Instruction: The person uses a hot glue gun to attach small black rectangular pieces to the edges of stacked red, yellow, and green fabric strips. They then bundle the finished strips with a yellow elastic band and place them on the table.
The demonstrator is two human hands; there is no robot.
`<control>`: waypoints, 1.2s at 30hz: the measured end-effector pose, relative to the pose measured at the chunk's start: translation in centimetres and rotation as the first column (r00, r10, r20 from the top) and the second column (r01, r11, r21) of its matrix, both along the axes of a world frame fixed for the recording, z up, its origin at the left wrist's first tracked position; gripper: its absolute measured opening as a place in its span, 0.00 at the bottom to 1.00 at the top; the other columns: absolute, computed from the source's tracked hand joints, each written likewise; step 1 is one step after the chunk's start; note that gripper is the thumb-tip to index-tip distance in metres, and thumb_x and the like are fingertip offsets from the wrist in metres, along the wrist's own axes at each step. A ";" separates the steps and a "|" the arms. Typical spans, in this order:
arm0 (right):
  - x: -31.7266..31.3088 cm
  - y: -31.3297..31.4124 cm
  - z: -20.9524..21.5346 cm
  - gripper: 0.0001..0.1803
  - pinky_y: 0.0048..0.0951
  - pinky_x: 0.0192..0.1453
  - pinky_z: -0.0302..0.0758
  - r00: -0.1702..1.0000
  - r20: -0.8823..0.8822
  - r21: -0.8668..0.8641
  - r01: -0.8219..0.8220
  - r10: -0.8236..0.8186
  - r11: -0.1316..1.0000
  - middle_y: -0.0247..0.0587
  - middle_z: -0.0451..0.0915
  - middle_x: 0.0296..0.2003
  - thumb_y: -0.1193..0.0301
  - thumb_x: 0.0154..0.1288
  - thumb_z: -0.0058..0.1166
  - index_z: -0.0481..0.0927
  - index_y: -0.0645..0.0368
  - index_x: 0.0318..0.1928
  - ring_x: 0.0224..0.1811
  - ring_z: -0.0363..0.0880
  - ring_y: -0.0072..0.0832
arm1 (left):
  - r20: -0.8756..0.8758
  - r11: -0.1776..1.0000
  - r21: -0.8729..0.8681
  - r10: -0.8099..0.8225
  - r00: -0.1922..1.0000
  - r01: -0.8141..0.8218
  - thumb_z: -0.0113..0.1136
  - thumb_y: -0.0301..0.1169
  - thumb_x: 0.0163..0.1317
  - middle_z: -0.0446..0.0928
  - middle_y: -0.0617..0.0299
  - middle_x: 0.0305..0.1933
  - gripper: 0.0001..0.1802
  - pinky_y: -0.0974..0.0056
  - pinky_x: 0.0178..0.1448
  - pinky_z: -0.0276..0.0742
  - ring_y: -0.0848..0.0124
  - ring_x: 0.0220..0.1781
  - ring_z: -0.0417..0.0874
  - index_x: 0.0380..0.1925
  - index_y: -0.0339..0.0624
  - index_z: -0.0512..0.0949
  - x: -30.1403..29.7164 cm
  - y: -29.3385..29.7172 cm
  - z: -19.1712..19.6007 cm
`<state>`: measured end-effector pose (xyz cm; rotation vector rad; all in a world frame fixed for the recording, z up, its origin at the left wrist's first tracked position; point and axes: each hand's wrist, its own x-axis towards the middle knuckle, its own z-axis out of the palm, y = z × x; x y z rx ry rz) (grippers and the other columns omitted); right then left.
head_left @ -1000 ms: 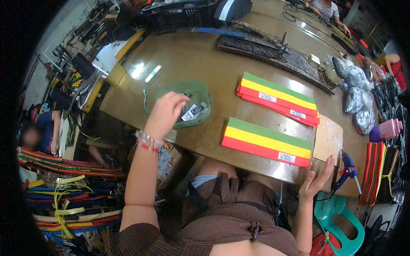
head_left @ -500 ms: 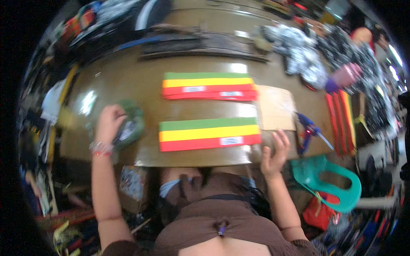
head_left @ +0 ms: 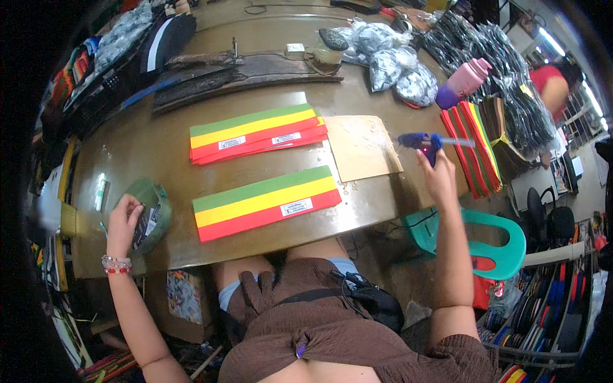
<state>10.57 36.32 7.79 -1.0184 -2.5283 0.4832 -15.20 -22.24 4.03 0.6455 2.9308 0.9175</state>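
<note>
My right hand is wrapped round a blue glue gun, lifted at the table's right side, with a pale glue stick poking out of its back. At far left, my left hand has its fingers curled over a green dish holding dark labels; whatever is between the fingertips is hidden. One folded green, yellow and red striped band with a white label lies between my hands. Behind it is a small stack of similar bands, and a tan cardboard piece adjoins that stack.
Upright striped bands are bundled at the right, near a pink and purple bottle and plastic-wrapped bundles. A dark wooden plank lies across the back. A green plastic stool stands beside the table's front right edge.
My right hand has moved from the table's front edge to the glue gun, taken hold of it and lifted it. My left hand stays at the green dish. The whole view has shifted and tilted.
</note>
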 end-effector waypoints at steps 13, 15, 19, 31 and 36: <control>-0.5 -16.4 4.1 0.14 0.30 0.30 0.72 0.697 -0.245 0.045 -0.686 0.674 0.726 0.42 0.77 0.22 0.67 0.48 0.69 0.79 0.62 0.29 0.23 0.77 0.31 | 0.329 0.544 0.833 -0.333 0.884 -0.106 0.59 0.22 0.64 0.82 0.61 0.39 0.09 0.71 0.42 0.81 0.78 0.39 0.81 0.44 0.33 0.81 10.9 18.0 3.2; -0.6 -17.5 3.8 0.17 0.31 0.28 0.72 0.662 -0.305 0.091 -0.695 0.684 0.713 0.41 0.75 0.21 0.62 0.47 0.71 0.79 0.61 0.27 0.22 0.75 0.33 | 0.333 0.561 0.824 -0.363 0.870 -0.081 0.58 0.21 0.64 0.82 0.62 0.39 0.09 0.72 0.42 0.81 0.79 0.39 0.81 0.44 0.32 0.80 11.9 19.1 4.0; -0.7 -18.0 4.0 0.21 0.31 0.27 0.70 0.646 -0.367 0.160 -0.665 0.669 0.729 0.40 0.73 0.22 0.57 0.44 0.73 0.79 0.60 0.26 0.22 0.74 0.33 | 0.276 0.624 0.781 -0.342 0.898 -0.002 0.58 0.21 0.64 0.81 0.63 0.38 0.09 0.74 0.42 0.80 0.81 0.39 0.80 0.44 0.32 0.80 12.7 19.9 5.1; 0.3 -16.8 3.1 0.17 0.33 0.31 0.71 0.767 -0.213 0.041 -0.612 0.605 0.790 0.43 0.72 0.26 0.65 0.43 0.72 0.78 0.61 0.27 0.25 0.73 0.38 | 0.320 0.552 0.830 -0.364 0.875 -0.074 0.58 0.21 0.65 0.81 0.64 0.38 0.08 0.74 0.46 0.78 0.80 0.39 0.80 0.43 0.32 0.79 13.0 20.6 4.5; -0.2 -8.2 -1.9 0.16 0.30 0.38 0.72 0.942 -0.330 -0.155 0.013 -0.064 0.988 0.37 0.78 0.27 0.62 0.59 0.67 0.81 0.63 0.38 0.30 0.73 0.25 | 0.314 0.506 0.861 -0.441 0.841 -0.056 0.57 0.21 0.66 0.81 0.61 0.39 0.08 0.71 0.49 0.78 0.77 0.41 0.82 0.43 0.32 0.79 13.2 20.0 4.1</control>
